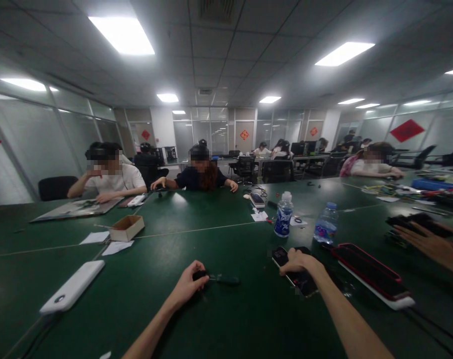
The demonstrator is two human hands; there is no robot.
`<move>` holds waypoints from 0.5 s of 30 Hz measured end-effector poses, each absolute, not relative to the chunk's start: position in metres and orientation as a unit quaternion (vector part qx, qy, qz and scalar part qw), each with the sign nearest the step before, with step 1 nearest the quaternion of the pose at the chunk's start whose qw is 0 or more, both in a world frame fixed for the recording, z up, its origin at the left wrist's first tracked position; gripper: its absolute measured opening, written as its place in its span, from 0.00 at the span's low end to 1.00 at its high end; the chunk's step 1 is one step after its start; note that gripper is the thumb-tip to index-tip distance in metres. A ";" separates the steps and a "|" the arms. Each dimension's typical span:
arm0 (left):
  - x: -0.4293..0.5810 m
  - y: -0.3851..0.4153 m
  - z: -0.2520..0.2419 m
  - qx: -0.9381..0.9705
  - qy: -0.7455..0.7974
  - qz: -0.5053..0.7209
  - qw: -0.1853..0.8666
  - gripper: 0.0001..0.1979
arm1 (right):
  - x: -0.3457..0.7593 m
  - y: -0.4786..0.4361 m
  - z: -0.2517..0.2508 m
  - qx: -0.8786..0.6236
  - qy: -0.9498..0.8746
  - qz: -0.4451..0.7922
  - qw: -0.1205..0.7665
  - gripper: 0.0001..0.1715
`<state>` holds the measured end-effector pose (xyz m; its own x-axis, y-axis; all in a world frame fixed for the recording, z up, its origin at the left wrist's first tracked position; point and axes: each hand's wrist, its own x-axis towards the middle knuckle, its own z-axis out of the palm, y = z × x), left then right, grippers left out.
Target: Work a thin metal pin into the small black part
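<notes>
Table: a wide table (219, 319) with a flat, dark green matte top ran across the room, thin pale seams crossing it.
Left hand: the left hand (189, 285) was clenched around the black handle end of a small dark tool (221, 279), thumb and fingers wrapped over it.
Tool: slim and rod-like, it lay low on the green surface and stuck out to the right past the fingertips; its exact kind was too dim to tell.
Right hand: the right hand (297, 260) rested with curled fingers on top of a black phone (295, 273), pressing rather than lifting it.
Phone: a flat, glossy slab lying on the table, its near end showing beyond the wrist, its far corner left of the knuckles.
Red-edged case: a long flat black case (372, 273) with a red rim and white underside lay just right of the phone.
Bottles: two clear plastic water bottles (284, 215) with blue labels stood upright beyond the right hand; liquid level unclear.
Cardboard box: a small open brown box (126, 228) sat far left, contents not visible.
White slab: a smooth white rounded power bank (73, 286) lay near the left edge.
Other hand: a co-worker's hand (428, 243) reached in from the right, fingers spread.
</notes>
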<state>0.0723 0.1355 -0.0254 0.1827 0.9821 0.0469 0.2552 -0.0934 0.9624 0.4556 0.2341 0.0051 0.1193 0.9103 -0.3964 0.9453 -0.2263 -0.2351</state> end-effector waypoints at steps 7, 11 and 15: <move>0.071 0.139 -0.031 0.623 0.494 0.405 0.451 0.14 | 0.505 0.237 0.011 0.791 0.579 -0.196 0.036 0.61; 0.070 0.140 -0.034 0.622 0.490 0.410 0.452 0.15 | 0.521 0.238 0.003 0.804 0.561 -0.194 0.039 0.55; 0.072 0.137 -0.030 0.621 0.495 0.407 0.452 0.15 | 0.527 0.242 -0.004 0.807 0.555 -0.199 0.027 0.52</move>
